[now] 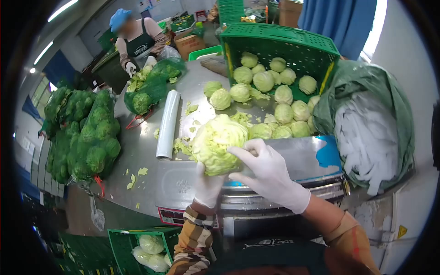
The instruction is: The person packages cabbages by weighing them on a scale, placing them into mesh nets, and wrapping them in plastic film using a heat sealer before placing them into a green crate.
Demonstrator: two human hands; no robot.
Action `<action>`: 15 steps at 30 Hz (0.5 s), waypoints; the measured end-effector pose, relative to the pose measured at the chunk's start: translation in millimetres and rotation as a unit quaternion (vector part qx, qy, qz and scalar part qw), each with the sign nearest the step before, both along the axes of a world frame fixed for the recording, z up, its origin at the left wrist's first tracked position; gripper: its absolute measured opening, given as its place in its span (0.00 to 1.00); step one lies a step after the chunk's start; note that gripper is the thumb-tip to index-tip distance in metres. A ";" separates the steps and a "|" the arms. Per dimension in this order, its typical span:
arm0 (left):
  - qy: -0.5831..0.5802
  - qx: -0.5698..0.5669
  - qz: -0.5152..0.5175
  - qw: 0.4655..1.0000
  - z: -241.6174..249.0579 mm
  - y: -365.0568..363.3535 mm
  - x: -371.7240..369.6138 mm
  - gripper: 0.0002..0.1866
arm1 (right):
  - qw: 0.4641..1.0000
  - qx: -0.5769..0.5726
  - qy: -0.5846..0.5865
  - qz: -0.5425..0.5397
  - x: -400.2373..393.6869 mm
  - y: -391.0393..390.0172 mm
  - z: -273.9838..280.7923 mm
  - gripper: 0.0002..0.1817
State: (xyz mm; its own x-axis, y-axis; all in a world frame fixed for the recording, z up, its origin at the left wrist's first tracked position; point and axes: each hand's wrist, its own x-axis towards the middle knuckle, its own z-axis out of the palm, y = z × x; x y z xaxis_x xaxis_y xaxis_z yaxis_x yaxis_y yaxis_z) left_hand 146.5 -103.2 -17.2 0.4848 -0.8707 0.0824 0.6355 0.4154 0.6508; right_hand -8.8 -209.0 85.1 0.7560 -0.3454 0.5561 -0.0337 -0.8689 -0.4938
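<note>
A pale green cabbage [219, 144] with loose, ragged leaves on top is held up over the steel bench. My left hand [208, 185], in a white glove, grips it from below, with most of the fingers hidden behind it. At the cabbage's right side is my right hand [270, 176], also gloved; its fingertips touch or nearly touch the leaves, and thumb and forefinger are apart. Beyond the held cabbage, several trimmed cabbages [263, 81] lie in and before a tipped green crate [279, 34]. Torn leaf scraps [182, 145] are scattered close by.
A roll of clear film [168, 123] lies left of my hands. Net sacks of cabbages [89, 137] stand farther left. On the right is a green bag [362, 82] of white wrapping [366, 137]. A co-worker [140, 41] handles leaves across the bench. Wrapped cabbages [151, 252] sit below.
</note>
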 end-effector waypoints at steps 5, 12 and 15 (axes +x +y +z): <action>0.043 0.048 -0.030 0.997 18.3 14.9 -40.8 0.43 | 0.996 -0.066 0.049 0.024 -19.1 -2.2 -14.1 0.19; 0.239 0.004 -0.117 0.964 -6.0 26.4 -56.3 0.42 | 0.814 0.535 -0.081 0.211 -34.8 -25.2 22.7 0.08; 0.330 -0.031 -0.168 0.928 -1.6 30.4 -55.0 0.44 | 0.712 0.635 -0.210 0.214 -18.7 -57.9 34.9 0.13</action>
State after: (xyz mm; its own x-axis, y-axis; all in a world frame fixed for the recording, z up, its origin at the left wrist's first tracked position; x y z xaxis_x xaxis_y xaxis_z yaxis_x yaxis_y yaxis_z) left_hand 91.5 -72.7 -18.8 0.1496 -0.9854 -0.0816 0.9879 0.1455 0.0545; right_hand -27.6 -266.8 119.9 0.8026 -0.5590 0.2081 0.4816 0.4016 -0.7790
